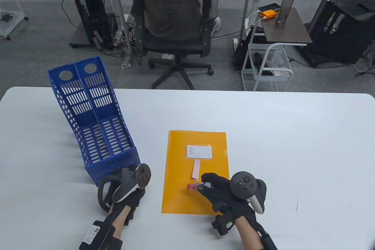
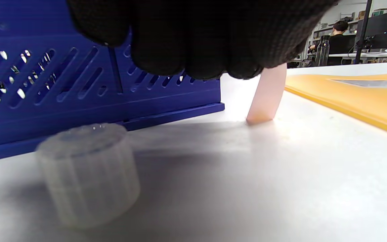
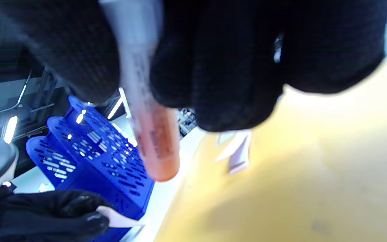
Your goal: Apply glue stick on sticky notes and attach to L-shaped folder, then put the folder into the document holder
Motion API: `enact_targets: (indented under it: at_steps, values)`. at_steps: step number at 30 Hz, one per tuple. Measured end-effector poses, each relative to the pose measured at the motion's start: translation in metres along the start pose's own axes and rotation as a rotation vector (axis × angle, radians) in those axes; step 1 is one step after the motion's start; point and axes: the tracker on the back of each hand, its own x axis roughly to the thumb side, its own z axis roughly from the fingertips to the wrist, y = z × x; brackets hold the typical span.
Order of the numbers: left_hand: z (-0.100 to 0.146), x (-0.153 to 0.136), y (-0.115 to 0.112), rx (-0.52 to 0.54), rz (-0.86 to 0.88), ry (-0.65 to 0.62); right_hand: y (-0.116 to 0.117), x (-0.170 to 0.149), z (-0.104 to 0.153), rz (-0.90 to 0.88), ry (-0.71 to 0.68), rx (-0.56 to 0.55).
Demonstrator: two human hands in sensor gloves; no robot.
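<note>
An orange L-shaped folder (image 1: 181, 173) lies flat mid-table with a white label (image 1: 199, 151) and a pink sticky note (image 1: 196, 170) on it. My right hand (image 1: 205, 185) grips a glue stick (image 1: 194, 187) over the folder's lower half, pinkish end pointing left; the right wrist view shows the glue stick (image 3: 155, 141) between curled fingers (image 3: 220, 67). My left hand (image 1: 129, 188) sits by the front of the blue document holder (image 1: 96, 127). In the left wrist view its fingers (image 2: 186, 50) pinch a pale pink sticky note (image 2: 267, 97) whose lower end touches the table.
A translucent cap (image 2: 86, 174) stands on the table just under my left hand, close to the holder's front wall (image 2: 79, 94). A person sits in an office chair (image 1: 175, 27) beyond the table's far edge, back turned.
</note>
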Motion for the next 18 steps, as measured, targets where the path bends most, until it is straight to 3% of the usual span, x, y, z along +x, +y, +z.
enact_targets:
  at_steps: [4, 8, 12, 16, 18]
  values:
    - [0.004, -0.002, 0.015, 0.040, 0.050, -0.009, -0.004, -0.002, 0.000, -0.007, 0.006, -0.027]
    - [0.012, 0.006, 0.029, 0.007, 0.205, -0.060, -0.007, -0.005, 0.000, -0.009, 0.026, -0.059]
    - [0.023, 0.039, 0.032, -0.043, 0.358, -0.167, -0.011, -0.012, 0.000, 0.013, 0.079, -0.103]
    - [0.030, 0.078, 0.019, -0.146, 0.488, -0.296, -0.015, -0.018, 0.001, 0.009, 0.110, -0.149]
    - [0.032, 0.098, 0.007, -0.278, 0.556, -0.367, -0.018, -0.020, 0.003, 0.013, 0.110, -0.198]
